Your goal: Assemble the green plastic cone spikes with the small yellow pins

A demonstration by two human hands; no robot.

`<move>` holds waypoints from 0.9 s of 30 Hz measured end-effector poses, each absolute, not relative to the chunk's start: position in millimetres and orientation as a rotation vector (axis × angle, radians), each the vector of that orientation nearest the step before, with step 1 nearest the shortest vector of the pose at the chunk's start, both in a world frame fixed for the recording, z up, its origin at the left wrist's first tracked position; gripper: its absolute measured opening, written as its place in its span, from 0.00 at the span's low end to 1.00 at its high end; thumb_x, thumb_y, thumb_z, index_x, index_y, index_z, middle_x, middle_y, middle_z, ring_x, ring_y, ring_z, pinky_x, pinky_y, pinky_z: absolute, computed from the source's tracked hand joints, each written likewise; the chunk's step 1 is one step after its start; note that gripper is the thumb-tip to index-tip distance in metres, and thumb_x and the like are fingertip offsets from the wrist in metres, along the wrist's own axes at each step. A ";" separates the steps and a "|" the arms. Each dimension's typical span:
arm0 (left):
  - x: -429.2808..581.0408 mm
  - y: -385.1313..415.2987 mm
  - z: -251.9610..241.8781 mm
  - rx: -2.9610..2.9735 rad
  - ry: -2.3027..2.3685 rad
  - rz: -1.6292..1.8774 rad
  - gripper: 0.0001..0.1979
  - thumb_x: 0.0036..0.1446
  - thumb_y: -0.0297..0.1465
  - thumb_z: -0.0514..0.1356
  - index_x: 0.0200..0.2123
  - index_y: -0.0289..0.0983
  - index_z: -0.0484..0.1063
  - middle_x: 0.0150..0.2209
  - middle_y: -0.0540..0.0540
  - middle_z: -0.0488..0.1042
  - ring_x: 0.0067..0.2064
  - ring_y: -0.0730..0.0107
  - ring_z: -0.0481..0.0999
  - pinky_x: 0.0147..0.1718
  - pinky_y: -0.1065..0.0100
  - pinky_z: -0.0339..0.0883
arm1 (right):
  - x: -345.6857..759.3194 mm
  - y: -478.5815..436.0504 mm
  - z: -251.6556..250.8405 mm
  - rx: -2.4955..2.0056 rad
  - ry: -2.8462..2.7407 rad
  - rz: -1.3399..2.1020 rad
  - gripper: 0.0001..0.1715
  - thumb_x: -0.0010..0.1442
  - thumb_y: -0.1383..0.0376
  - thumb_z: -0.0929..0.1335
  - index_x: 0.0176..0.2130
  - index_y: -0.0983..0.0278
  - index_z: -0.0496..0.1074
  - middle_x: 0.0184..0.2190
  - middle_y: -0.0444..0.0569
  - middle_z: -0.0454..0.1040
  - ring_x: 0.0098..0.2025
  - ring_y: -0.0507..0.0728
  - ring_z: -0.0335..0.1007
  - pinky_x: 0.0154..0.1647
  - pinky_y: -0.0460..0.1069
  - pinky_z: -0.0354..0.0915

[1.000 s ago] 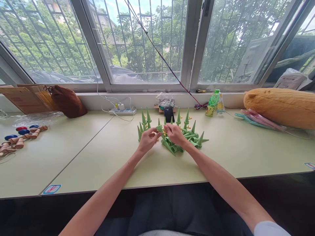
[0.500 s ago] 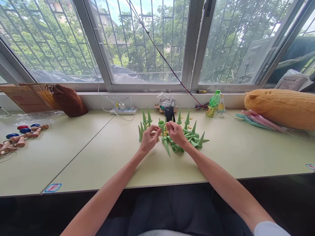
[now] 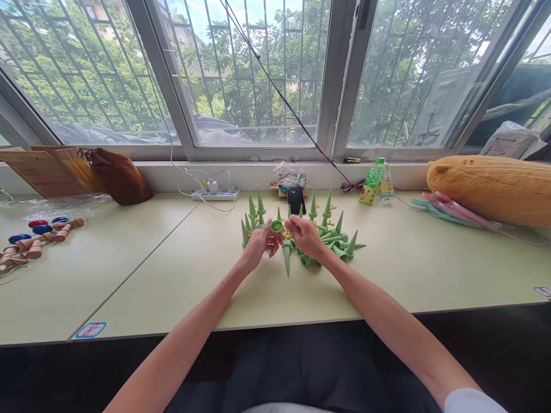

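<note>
Left hand [image 3: 257, 245]: grip clamped on green cup [image 3: 276, 226], mouth tipped further toward six o'clock than before. Right hand [image 3: 303, 234], three o'clock: cannot tell grip.

Over a pale yellow-green tabletop [image 3: 181, 275], the left hand [image 3: 257, 245] grips a hollow green plastic cone [image 3: 276, 227] with its round open end showing, while the right hand [image 3: 303, 235] is just beside it with fingers curled, any small item in them too hidden to tell. Tapered green plastic spikes [image 3: 251, 205] stand upright behind both hands, and a jumbled pile of green plastic tubes [image 3: 333, 236] lies next to the right wrist. Farther back rest a black rectangular phone [image 3: 297, 201] and a green-capped clear plastic bottle [image 3: 372, 183].
</note>
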State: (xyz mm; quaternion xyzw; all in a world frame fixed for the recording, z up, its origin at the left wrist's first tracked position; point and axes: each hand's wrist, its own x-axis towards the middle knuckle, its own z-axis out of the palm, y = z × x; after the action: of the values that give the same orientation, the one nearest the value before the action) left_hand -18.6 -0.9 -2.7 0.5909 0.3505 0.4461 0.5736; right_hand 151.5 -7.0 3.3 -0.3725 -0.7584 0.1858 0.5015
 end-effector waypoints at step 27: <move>-16.7 0.0 -10.6 1.970 0.842 1.351 0.14 0.56 0.38 0.62 0.44 0.40 0.74 0.40 0.46 0.66 0.23 0.83 0.62 0.17 0.77 0.61 | 153.9 -1.0 0.6 -1.005 -1.814 0.433 0.23 0.66 0.54 0.57 0.24 0.62 0.52 0.20 0.41 0.57 0.23 0.49 0.48 0.24 0.46 0.47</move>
State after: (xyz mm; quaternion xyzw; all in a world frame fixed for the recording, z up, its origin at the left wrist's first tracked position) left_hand -16.7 0.0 -10.6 0.7421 0.3171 0.5088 0.2996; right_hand 153.9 -1.0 0.6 -0.4136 -0.7466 0.1782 0.4897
